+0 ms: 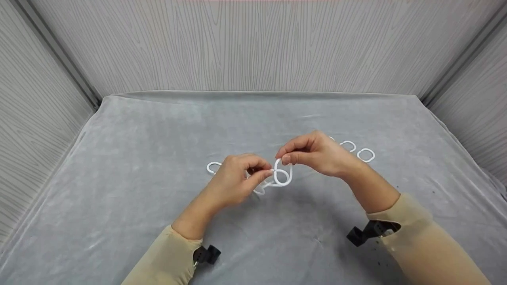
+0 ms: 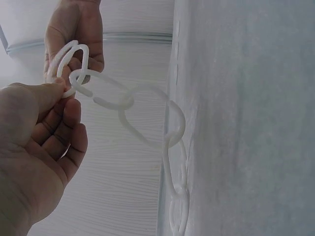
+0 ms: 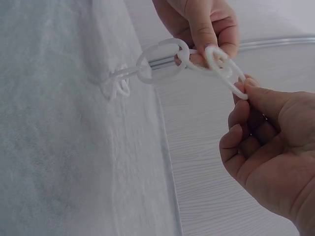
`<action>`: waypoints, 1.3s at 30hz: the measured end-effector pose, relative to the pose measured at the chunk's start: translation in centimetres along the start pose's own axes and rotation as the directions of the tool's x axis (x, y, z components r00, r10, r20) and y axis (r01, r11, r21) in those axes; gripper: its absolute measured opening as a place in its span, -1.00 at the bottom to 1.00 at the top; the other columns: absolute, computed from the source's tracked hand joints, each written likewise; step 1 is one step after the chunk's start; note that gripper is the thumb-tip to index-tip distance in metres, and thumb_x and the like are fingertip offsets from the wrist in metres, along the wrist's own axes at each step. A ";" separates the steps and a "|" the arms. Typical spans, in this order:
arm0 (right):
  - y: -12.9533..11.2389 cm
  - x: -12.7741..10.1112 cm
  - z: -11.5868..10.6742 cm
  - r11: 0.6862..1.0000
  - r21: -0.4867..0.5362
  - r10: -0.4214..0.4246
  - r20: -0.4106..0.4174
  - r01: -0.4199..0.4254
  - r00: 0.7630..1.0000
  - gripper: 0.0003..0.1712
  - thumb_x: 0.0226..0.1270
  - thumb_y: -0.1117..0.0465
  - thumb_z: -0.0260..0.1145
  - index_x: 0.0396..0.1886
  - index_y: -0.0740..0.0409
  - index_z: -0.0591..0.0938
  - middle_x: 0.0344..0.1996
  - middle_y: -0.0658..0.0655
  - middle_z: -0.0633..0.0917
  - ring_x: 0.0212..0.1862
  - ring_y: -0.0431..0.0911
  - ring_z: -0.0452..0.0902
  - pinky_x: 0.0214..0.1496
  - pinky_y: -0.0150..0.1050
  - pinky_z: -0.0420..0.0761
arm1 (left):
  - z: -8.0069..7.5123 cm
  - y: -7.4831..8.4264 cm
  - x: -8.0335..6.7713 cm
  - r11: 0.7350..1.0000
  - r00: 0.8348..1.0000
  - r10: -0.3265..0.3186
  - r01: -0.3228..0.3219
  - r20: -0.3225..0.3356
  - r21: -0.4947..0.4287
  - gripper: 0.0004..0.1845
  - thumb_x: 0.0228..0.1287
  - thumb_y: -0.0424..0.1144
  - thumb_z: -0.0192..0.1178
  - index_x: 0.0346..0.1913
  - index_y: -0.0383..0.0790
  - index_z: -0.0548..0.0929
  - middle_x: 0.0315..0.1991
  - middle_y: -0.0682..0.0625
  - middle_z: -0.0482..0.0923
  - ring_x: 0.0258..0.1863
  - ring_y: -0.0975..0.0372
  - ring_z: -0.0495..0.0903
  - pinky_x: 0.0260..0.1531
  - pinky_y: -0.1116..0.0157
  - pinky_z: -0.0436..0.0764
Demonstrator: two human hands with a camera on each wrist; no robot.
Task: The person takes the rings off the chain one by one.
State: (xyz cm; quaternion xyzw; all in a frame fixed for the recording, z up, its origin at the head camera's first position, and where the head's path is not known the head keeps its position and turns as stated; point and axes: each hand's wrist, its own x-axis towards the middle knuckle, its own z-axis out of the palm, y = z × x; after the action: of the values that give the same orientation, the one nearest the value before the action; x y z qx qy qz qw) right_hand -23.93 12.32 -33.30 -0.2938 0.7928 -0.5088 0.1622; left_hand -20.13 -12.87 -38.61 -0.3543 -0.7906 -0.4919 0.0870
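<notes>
My left hand (image 1: 233, 180) pinches a white plastic ring link between thumb and fingertips above the cloth. Just to its right, my right hand (image 1: 317, 154) pinches a second white ring link (image 1: 291, 174) at its upper edge. The two links cross or touch; whether they are joined cannot be told. In the left wrist view a chain of linked white rings (image 2: 182, 123) hangs from the left hand's side down toward the cloth. The right wrist view also shows the chain (image 3: 142, 69), running left from the held links. Fingers partly hide both held links.
Several white rings lie beyond the right forearm, among them one oval ring (image 1: 373, 155). Another white ring (image 1: 208, 168) shows left of the left hand. Grey cloth (image 1: 158, 126) covers the table, with pale wood-grain panels (image 1: 253, 47) behind and at both sides.
</notes>
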 end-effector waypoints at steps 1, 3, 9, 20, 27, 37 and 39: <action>-0.1 0.0 0.1 1.000 -0.001 -0.003 0.001 0.003 1.000 -0.85 0.46 0.38 0.41 -0.06 0.30 0.82 -0.12 0.16 0.82 -0.05 -0.10 0.71 0.07 -0.24 0.68 | 0.0 0.0 0.0 1.000 1.000 0.003 -0.003 0.003 0.001 -0.93 0.47 -0.35 0.36 -0.22 -0.26 0.80 -0.33 0.07 0.71 -0.35 0.29 0.65 -0.29 0.29 0.67; -0.2 0.0 0.2 1.000 0.001 -0.010 0.005 0.009 1.000 -0.85 0.46 0.38 0.41 -0.06 0.30 0.82 -0.13 0.13 0.83 -0.04 -0.10 0.71 0.08 -0.23 0.68 | 0.1 0.0 0.0 1.000 1.000 0.006 -0.006 0.006 0.004 -0.93 0.46 -0.38 0.35 -0.22 -0.26 0.80 -0.32 0.05 0.71 -0.34 0.28 0.65 -0.28 0.29 0.67; -0.4 0.1 0.2 1.000 0.015 -0.012 0.005 0.012 1.000 -0.84 0.46 0.39 0.41 -0.05 0.32 0.82 -0.12 0.11 0.83 -0.05 -0.11 0.71 0.09 -0.23 0.69 | 0.0 0.0 0.1 1.000 1.000 -0.013 0.013 0.012 0.013 -0.93 0.47 -0.37 0.35 -0.22 -0.23 0.80 -0.32 0.09 0.70 -0.33 0.30 0.64 -0.24 0.29 0.68; -0.3 -0.3 -0.6 0.999 0.038 -0.029 -0.013 0.029 0.999 -0.82 0.48 0.38 0.40 -0.03 0.40 0.79 -0.11 0.13 0.83 -0.01 -0.12 0.71 0.08 -0.23 0.69 | 0.0 0.1 0.1 1.000 1.000 -0.011 0.010 0.005 0.027 -0.92 0.47 -0.32 0.37 -0.23 -0.21 0.80 -0.35 0.11 0.69 -0.34 0.30 0.63 -0.27 0.28 0.66; -0.4 -0.9 -1.3 0.998 0.060 -0.005 -0.050 0.008 0.999 -0.81 0.48 0.37 0.41 -0.01 0.36 0.80 -0.08 0.18 0.82 -0.04 -0.10 0.71 0.05 -0.21 0.71 | -0.1 0.0 0.0 1.000 1.000 0.004 -0.004 -0.006 0.028 -0.93 0.45 -0.31 0.39 -0.24 -0.22 0.81 -0.37 0.09 0.67 -0.36 0.28 0.63 -0.28 0.29 0.66; -0.3 -1.7 -2.4 0.998 0.061 0.037 -0.119 -0.030 0.992 -0.78 0.47 0.32 0.44 0.00 0.37 0.79 -0.14 0.09 0.83 -0.09 -0.12 0.71 0.03 -0.23 0.71 | 0.0 0.0 0.0 0.999 1.000 0.011 -0.010 -0.021 0.035 -0.91 0.46 -0.29 0.40 -0.25 -0.20 0.81 -0.38 0.10 0.68 -0.37 0.28 0.63 -0.29 0.29 0.65; -0.3 -1.9 -2.6 0.997 0.064 0.041 -0.129 -0.033 0.991 -0.76 0.47 0.32 0.44 0.01 0.39 0.78 -0.16 0.06 0.83 -0.10 -0.12 0.71 0.03 -0.23 0.71 | -0.1 0.0 0.0 0.999 1.000 0.010 -0.009 -0.022 0.043 -0.92 0.45 -0.30 0.40 -0.25 -0.20 0.81 -0.38 0.10 0.67 -0.36 0.29 0.63 -0.28 0.29 0.65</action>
State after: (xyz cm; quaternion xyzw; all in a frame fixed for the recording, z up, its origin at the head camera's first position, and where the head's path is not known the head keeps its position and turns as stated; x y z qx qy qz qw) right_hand -23.80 15.25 -31.98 -0.2400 0.7908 -0.5481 0.1288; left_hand -20.14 -12.88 -38.53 -0.3506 -0.7983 -0.4782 0.1058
